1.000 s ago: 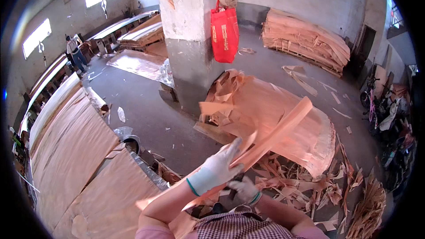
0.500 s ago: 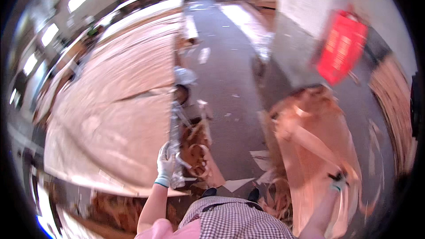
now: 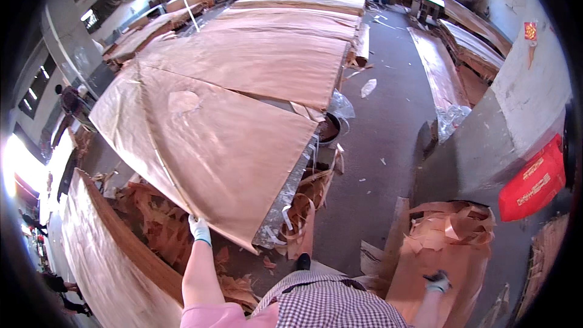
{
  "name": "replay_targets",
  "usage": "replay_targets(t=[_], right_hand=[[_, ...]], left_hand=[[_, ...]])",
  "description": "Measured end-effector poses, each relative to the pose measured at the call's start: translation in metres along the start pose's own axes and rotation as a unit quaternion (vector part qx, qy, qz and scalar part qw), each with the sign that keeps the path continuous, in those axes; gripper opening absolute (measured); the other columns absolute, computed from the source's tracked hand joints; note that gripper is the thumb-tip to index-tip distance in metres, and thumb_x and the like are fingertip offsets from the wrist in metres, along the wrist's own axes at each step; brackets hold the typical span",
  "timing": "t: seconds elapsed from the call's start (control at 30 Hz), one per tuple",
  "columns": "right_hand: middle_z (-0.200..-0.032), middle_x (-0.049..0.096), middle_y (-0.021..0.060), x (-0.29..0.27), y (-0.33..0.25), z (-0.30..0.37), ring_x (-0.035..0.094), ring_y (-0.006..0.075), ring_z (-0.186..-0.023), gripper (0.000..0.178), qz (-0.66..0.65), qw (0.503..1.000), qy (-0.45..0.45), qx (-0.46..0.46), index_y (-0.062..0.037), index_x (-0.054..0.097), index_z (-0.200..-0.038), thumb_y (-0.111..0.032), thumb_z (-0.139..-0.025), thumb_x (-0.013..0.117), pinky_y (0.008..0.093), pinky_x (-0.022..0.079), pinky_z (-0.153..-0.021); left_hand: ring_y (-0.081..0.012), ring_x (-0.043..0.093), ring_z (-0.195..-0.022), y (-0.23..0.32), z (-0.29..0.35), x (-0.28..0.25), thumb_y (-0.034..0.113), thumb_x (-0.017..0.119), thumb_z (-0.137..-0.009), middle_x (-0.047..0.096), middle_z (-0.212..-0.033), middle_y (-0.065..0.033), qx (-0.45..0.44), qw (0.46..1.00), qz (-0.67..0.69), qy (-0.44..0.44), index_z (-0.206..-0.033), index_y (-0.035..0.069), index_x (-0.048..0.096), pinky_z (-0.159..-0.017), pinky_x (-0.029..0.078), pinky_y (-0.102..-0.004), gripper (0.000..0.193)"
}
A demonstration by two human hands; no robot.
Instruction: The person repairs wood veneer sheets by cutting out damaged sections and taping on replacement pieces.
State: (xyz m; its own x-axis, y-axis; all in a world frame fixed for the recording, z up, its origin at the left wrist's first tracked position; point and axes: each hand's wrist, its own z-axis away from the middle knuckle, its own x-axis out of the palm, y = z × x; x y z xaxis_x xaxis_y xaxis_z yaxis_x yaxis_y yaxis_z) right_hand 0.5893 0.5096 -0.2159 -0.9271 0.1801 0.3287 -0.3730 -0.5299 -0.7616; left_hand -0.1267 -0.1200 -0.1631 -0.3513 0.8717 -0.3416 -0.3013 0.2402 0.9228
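A broad sheet of thin reddish-brown wood veneer (image 3: 237,146) covers the stack in front of me. A long, thin, pale stick (image 3: 156,143) runs across its left part, from the far side down to the near edge. My left hand (image 3: 199,229), in a white glove, is closed round the stick's near end at the sheet's edge. Low on the right, my right hand (image 3: 437,281) is over another veneer pile (image 3: 419,267). It wears a pale glove; something dark shows at its fingers, and I cannot make out whether it is glove or a held thing.
Veneer scraps (image 3: 158,225) lie below the near edge, beside a tilted veneer stack (image 3: 115,249) at left. A dark bucket (image 3: 329,129) and clear plastic stand by the aisle (image 3: 376,140). A red bag (image 3: 534,179) hangs at right. People work further off.
My view has swung left, so the red bag sits further right and lower. My left hand has gone from the sheet's right side to the stick's end at the near edge.
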Motion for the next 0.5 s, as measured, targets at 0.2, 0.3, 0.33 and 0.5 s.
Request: replay_targets(t=[0.2,0.3,0.33,0.5], right_hand=[[-0.091,0.065,0.0136,0.308,0.129,0.102,0.06,0.0222,-0.065,0.019,0.059,0.942,-0.185,0.274,0.0012,0.056,-0.103,-0.008,-0.089,0.049,0.0316,0.05,-0.054],[-0.102,0.066,0.0141,0.423,0.135,0.151,0.068,0.0242,-0.074,0.024,0.32,0.821,-0.404,0.245,-0.0043,0.057,-0.115,-0.011,-0.092,0.05,0.0318,0.052,-0.053],[-0.102,0.067,0.0131,0.455,0.133,0.159,0.069,0.024,-0.076,0.028,0.361,0.766,-0.471,0.248,-0.0033,0.056,-0.118,-0.015,-0.094,0.052,0.0311,0.053,-0.054],[-0.1,0.067,0.0055,0.578,0.115,0.157,0.065,0.0168,-0.082,0.037,0.37,0.646,-0.609,0.274,-0.0028,0.06,-0.113,-0.032,-0.091,0.062,0.0274,0.051,-0.058]], left_hand=[[-0.0322,0.065,-0.078,0.022,-0.012,0.021,0.0,0.054,-0.08,0.064,-0.095,-0.0215,0.064,0.956,-0.271,0.091,-0.134,-0.002,0.04,-0.07,0.053,-0.0387,0.056],[-0.0184,0.053,-0.05,0.076,0.029,0.065,-0.003,0.051,-0.079,0.053,-0.068,-0.0085,-0.088,0.989,0.073,-0.091,-0.099,0.002,0.043,-0.044,0.047,-0.033,0.022],[-0.016,0.051,-0.05,0.096,0.054,0.087,-0.002,0.051,-0.081,0.05,-0.066,-0.0062,-0.068,0.977,0.117,-0.167,-0.089,0.007,0.038,-0.045,0.048,-0.0307,0.018],[-0.0182,0.062,-0.092,0.173,0.211,0.21,0.001,0.056,-0.088,0.062,-0.101,-0.0079,-0.144,0.855,0.189,-0.461,-0.11,0.003,0.052,-0.081,0.053,-0.0325,0.022]])
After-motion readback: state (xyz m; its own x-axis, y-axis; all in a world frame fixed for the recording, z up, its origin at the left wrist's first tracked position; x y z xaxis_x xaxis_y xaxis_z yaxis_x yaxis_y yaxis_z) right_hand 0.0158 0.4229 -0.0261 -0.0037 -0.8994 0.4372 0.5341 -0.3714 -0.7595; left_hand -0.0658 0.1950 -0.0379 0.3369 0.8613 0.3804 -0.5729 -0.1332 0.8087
